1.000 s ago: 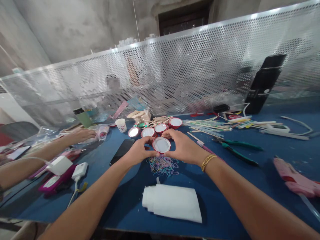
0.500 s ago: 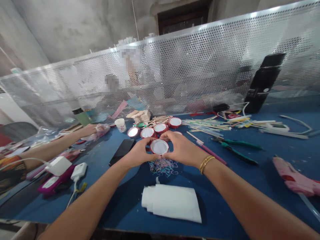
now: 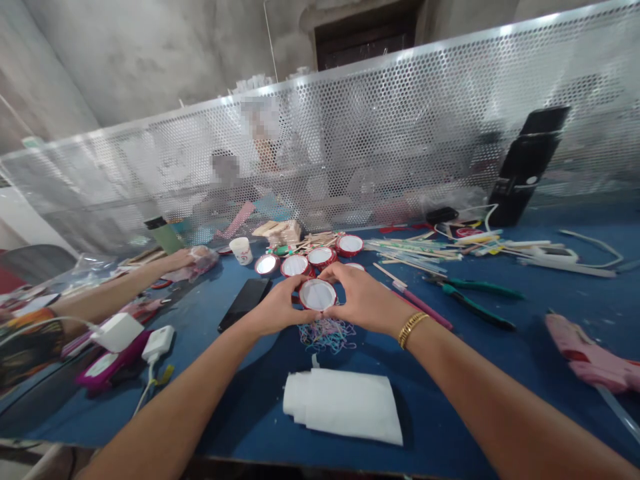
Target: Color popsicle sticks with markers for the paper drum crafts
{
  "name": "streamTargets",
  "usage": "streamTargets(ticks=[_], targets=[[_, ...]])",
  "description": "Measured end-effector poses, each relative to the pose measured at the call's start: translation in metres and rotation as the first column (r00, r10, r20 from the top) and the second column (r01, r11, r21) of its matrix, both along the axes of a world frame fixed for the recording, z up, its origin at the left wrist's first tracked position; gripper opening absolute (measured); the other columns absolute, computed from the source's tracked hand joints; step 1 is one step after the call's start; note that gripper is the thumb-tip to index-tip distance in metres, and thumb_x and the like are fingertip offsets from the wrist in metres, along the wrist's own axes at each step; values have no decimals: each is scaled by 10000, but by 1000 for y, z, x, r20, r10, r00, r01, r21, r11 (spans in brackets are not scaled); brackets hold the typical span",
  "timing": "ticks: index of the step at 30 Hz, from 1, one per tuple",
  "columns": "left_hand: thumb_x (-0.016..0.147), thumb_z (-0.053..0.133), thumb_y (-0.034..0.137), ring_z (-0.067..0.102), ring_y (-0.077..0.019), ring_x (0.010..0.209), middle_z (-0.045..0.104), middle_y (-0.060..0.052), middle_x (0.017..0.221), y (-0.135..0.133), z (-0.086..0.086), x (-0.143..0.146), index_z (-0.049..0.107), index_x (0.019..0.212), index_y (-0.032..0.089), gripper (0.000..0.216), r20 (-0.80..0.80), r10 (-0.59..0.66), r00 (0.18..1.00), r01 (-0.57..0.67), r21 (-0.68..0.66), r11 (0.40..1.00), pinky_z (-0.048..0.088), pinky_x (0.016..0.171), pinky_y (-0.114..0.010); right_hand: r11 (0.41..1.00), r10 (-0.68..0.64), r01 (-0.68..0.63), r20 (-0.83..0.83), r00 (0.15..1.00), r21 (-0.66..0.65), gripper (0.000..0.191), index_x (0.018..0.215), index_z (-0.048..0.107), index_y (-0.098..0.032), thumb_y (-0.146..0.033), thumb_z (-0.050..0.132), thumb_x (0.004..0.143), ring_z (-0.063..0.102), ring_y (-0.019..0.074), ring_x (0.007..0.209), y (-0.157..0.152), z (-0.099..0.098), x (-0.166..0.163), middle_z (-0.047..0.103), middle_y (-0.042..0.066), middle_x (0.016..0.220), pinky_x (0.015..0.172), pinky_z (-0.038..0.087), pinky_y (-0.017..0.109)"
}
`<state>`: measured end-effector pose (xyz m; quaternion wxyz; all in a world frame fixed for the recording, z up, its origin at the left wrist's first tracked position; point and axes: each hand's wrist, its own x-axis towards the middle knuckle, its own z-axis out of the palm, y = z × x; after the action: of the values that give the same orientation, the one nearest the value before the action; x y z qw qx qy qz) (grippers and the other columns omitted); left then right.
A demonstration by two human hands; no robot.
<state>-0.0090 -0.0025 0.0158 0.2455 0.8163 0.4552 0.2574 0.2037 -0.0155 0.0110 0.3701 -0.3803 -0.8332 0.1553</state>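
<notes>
Between my two hands I hold a small red-rimmed, drum-like disc [image 3: 318, 295] with its pale round face turned up toward me. My left hand [image 3: 273, 307] grips its left edge, thumb at the near side and fingers at the far side. On the right edge, my right hand [image 3: 363, 297] pinches it in the same way. Just below lies a tangle of multicoloured threads [image 3: 327, 337], partly covered by the disc and fingers. Several similar red-rimmed discs [image 3: 295, 265] stand beyond my hands. Nearer to me rests a folded white sheet [image 3: 350, 405].
Left are a black phone [image 3: 245, 303], a paper cup [image 3: 241, 251] and a purple power strip [image 3: 105, 370]; a co-worker's hand [image 3: 183, 260] touches plastic wrapping. Right are green-handled pliers [image 3: 475, 303], thin sticks [image 3: 415, 250] and a pink glue gun [image 3: 585, 347]. A perforated metal screen [image 3: 370, 147] stands behind.
The disc has shifted very slightly left in my hands, which keep their hold on it. The co-worker's arm at the left has moved a little.
</notes>
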Motion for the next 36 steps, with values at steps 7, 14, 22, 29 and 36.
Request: streamTargets(ticks=[7, 14, 22, 29, 36], targets=[[640, 802, 396, 610, -217, 897, 649, -91, 1047, -1, 0, 1, 583, 1114, 125, 589, 92, -3, 996, 8, -55, 998, 491, 755, -319, 999, 34, -35, -91, 995, -7, 453, 1061, 574, -205, -190, 796, 667, 621, 243, 1018, 3, -4, 0, 668, 77, 1084, 898, 484, 404], [643, 837, 334, 625, -228, 959, 664, -102, 1091, 1, -11, 8, 581, 1133, 137, 587, 488, 30, 872, 106, -249, 963, 482, 823, -323, 1000, 21, -21, -205, 979, -1, 434, 1064, 570, -205, -191, 785, 688, 623, 237, 1043, 4, -2, 0, 668, 80, 1091, 924, 486, 402], [645, 845, 215, 629, -190, 944, 693, -71, 1042, -5, -18, 23, 657, 1066, 163, 464, 777, 132, 616, 206, -320, 925, 475, 866, -309, 992, -97, 112, -218, 971, 57, 400, 1046, 555, -200, -243, 765, 708, 611, 247, 1004, 4, -2, -2, 661, 79, 1049, 896, 481, 414], [721, 785, 107, 655, -124, 843, 667, -16, 930, -7, -16, 24, 623, 986, 170, 318, 849, 252, 465, 283, -412, 866, 542, 872, -310, 973, -181, 205, -197, 963, 106, 372, 1013, 524, -204, -238, 734, 708, 604, 273, 1005, 5, -3, -2, 648, 99, 1041, 883, 467, 428], [743, 759, 69, 669, -112, 832, 664, -11, 928, -8, -14, 26, 613, 986, 168, 300, 836, 336, 434, 291, -483, 826, 571, 836, -273, 955, -240, 268, -201, 950, 129, 381, 1004, 494, -209, -237, 730, 707, 604, 289, 1000, 4, -5, -4, 647, 105, 1035, 873, 471, 435]])
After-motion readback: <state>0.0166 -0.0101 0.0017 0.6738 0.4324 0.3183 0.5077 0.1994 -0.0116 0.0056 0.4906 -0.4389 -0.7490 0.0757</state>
